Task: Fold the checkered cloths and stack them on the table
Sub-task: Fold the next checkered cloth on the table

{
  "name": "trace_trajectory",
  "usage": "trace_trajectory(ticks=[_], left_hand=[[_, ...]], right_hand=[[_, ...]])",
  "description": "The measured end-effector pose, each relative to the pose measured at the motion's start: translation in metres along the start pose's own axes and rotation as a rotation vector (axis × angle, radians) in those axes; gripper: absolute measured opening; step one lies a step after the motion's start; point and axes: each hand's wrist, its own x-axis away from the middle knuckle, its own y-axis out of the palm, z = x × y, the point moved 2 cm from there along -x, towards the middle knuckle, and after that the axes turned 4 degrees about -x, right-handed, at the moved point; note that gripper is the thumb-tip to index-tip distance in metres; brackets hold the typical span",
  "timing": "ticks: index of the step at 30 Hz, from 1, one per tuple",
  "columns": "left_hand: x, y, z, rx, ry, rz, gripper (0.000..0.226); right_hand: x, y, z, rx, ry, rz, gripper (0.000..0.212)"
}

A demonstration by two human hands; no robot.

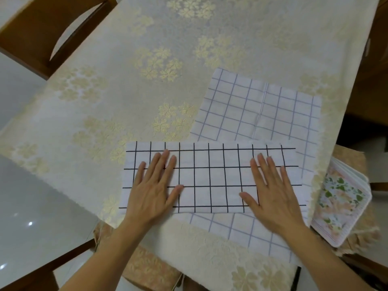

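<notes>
In the head view, your left hand (154, 189) and right hand (273, 191) lie flat, fingers spread, gripping nothing, pressing the folded black-checked cloth (212, 178) at lower centre, atop the blue-checked cloth (258, 110) spread right on the counter (126, 80).

The folded cloth (212, 177) hides part of the grey-lined cloth (258, 110).
</notes>
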Motion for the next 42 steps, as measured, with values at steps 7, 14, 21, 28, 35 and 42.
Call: trace_trajectory(ticks=[7, 14, 21, 28, 35, 42], left_hand=[[0.004, -0.004, -0.005, 0.013, -0.092, 0.013, 0.073], [0.001, -0.005, 0.063, 0.01, 0.147, 0.006, 0.078], [0.008, 0.0, 0.046, -0.026, 0.181, -0.055, 0.088], [-0.008, -0.011, 0.024, 0.056, 0.073, 0.014, 0.08], [-0.017, -0.006, 0.015, 0.037, 0.048, 0.008, 0.078], [-0.015, -0.007, -0.009, 0.05, -0.093, 0.013, 0.077]], right_hand=[[0.013, -0.016, 0.023, -0.025, 0.076, 0.014, 0.087], [-0.005, -0.003, -0.065, -0.058, -0.079, 0.024, 0.083], [0.009, 0.007, -0.044, 0.014, -0.056, -0.013, 0.085], [-0.01, -0.006, -0.035, -0.029, 0.01, 0.047, 0.087], [-0.041, -0.005, -0.016, -0.008, 0.091, 0.054, 0.085], [-0.051, -0.011, -0.004, -0.008, 0.1, 0.062, 0.085]])
